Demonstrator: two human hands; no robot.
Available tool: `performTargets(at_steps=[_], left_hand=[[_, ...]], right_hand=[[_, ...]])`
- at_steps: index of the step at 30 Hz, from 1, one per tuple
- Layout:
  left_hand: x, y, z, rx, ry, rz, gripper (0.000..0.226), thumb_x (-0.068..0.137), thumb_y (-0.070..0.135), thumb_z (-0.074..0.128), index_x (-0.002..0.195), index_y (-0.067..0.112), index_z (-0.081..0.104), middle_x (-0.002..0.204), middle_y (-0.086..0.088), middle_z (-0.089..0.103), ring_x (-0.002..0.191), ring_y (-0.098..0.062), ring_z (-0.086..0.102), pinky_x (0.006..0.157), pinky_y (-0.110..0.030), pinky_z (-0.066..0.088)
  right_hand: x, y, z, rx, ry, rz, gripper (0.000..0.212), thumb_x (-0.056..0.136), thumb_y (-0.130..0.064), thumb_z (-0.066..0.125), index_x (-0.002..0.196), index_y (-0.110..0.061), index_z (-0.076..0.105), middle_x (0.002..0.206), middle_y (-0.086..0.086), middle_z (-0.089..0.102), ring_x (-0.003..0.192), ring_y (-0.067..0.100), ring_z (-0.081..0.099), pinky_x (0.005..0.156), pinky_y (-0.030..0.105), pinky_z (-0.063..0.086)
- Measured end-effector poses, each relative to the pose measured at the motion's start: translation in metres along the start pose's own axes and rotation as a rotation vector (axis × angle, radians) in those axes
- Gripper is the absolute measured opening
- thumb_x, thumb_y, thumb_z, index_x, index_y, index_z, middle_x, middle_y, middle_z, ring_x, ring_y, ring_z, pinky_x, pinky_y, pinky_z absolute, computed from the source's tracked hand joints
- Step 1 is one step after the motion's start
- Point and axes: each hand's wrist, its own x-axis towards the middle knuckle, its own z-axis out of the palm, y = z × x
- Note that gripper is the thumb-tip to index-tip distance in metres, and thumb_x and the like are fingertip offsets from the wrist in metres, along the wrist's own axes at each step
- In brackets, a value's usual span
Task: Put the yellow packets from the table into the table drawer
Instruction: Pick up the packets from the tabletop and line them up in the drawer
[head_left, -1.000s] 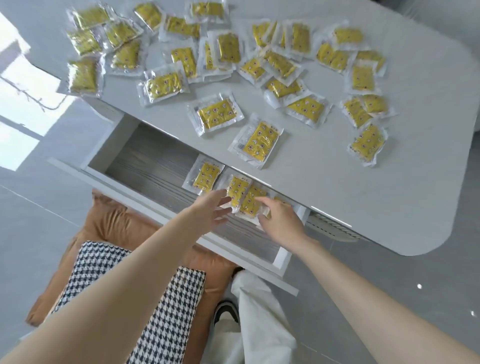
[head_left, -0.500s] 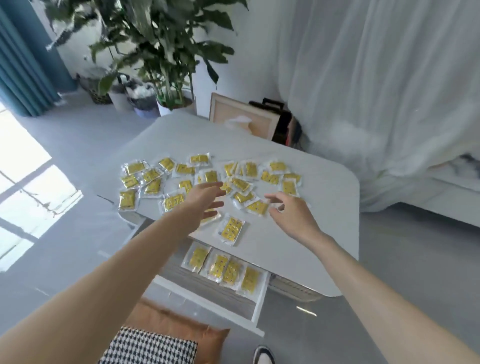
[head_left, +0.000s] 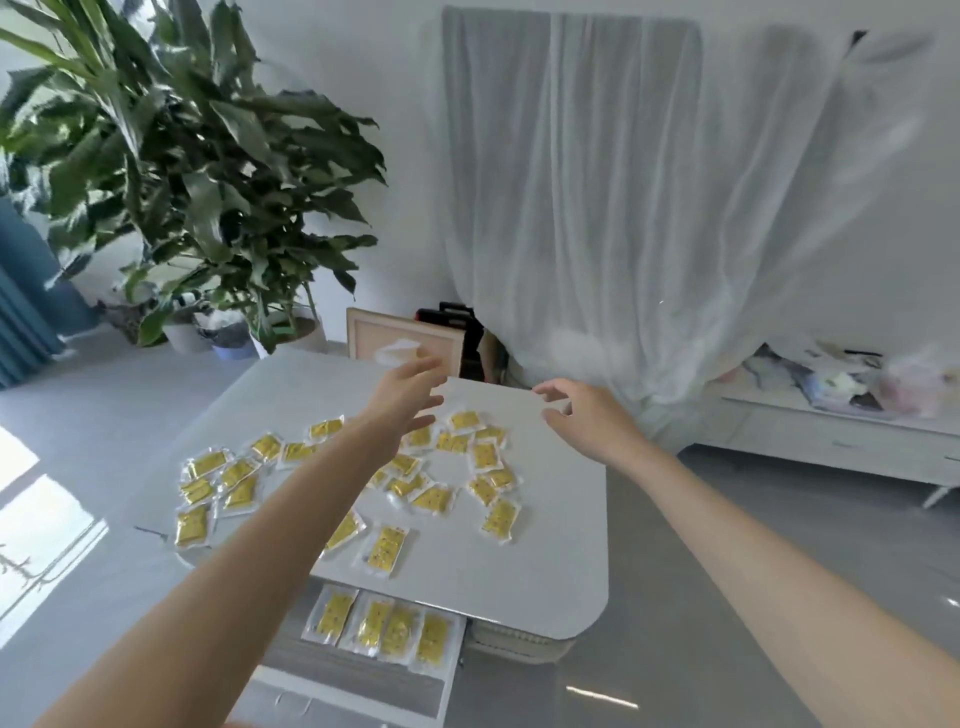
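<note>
Hands, two, bare: left hand (head_left: 410, 395) and right hand (head_left: 587, 410) were raised over the far part of the surface (head_left: 545, 561), apart from each other, fingers spread and loosely bent, gripping nothing. Stock of yellow packets (head_left: 384, 548): many, scattered across the left and middle of the surface, some overlapping. Below the near edge the drawer (head_left: 363, 670) stood pulled open; a row of four packets (head_left: 400, 631) lay side by side at its right end. Background: potted plant (head_left: 197, 171) at left, white curtain (head_left: 623, 208) at right.

4 packets (head_left: 387, 629) in drawer (head_left: 337, 673) — 2 hands (head_left: 402, 397) (head_left: 589, 413)
</note>
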Motion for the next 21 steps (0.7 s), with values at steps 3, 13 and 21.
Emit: performTargets(at_steps=[3, 13, 21], left_hand=[[-0.005, 0.015, 0.042, 0.017, -0.001, 0.021, 0.043, 0.096, 0.023, 0.051, 0.139, 0.021, 0.046, 0.133, 0.000, 0.054, 0.117, -0.022, 0.055, 0.102, -0.038, 0.046], [-0.009, 0.043, 0.191, 0.035, 0.065, 0.061, 0.041, 0.098, 0.021, 0.047, 0.139, 0.022, 0.046, 0.137, -0.003, 0.052, 0.118, -0.021, 0.055, 0.096, -0.035, 0.047], [0.022, 0.074, 0.250, 0.053, 0.070, 0.102, 0.042, 0.095, 0.023, 0.051, 0.137, 0.021, 0.048, 0.135, -0.003, 0.053, 0.111, -0.020, 0.057, 0.096, -0.035, 0.047]], right_hand=[[-0.008, 0.023, -0.038, 0.003, -0.003, -0.029, 0.038, 0.090, -0.023, 0.054, 0.127, -0.027, 0.057, 0.127, -0.007, 0.061, 0.093, 0.009, 0.055, 0.091, 0.031, 0.047], [-0.020, 0.118, -0.166, 0.043, -0.026, -0.087, 0.038, 0.091, -0.022, 0.051, 0.129, -0.025, 0.055, 0.127, -0.006, 0.058, 0.104, 0.014, 0.057, 0.094, 0.032, 0.047], [0.020, 0.175, -0.214, 0.057, -0.051, -0.105, 0.039, 0.090, -0.025, 0.053, 0.129, -0.029, 0.054, 0.127, -0.010, 0.057, 0.101, 0.012, 0.055, 0.088, 0.034, 0.050]])
